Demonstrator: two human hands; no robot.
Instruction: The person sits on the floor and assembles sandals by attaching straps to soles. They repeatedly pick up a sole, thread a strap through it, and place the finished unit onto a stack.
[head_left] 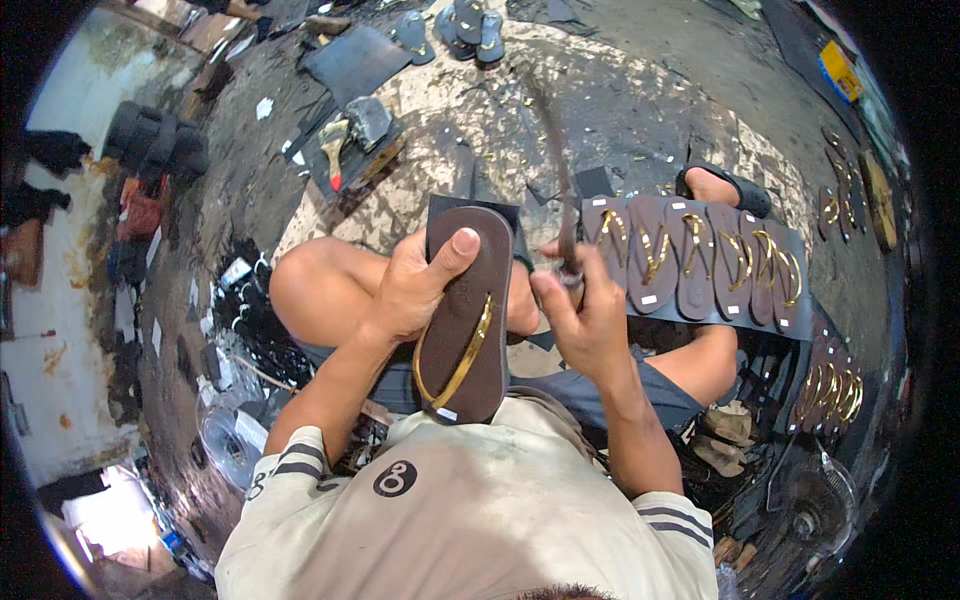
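My left hand (pixel 415 285) grips a brown flip-flop (pixel 465 330) with a gold strap, its thumb pressed on the footbed near the far end. The flip-flop is held over my lap, strap end toward me. A black sheet (pixel 480 205) sticks out from under its far end; whether it is joined to the sole I cannot tell. Just to the right, my right hand (pixel 590 315) is closed around a dark strip-like thing (pixel 563 200), long, thin and blurred, which reaches up and away from the fingers. The lower part of what this hand holds is hidden.
Several brown flip-flops with gold straps (pixel 690 260) lie in a row on a dark board to my right, with more (pixel 830 390) nearer. A red-tipped brush (pixel 334 155) lies ahead to the left. Farther off are dark slippers (pixel 468 30). A fan (pixel 808 510) stands near right.
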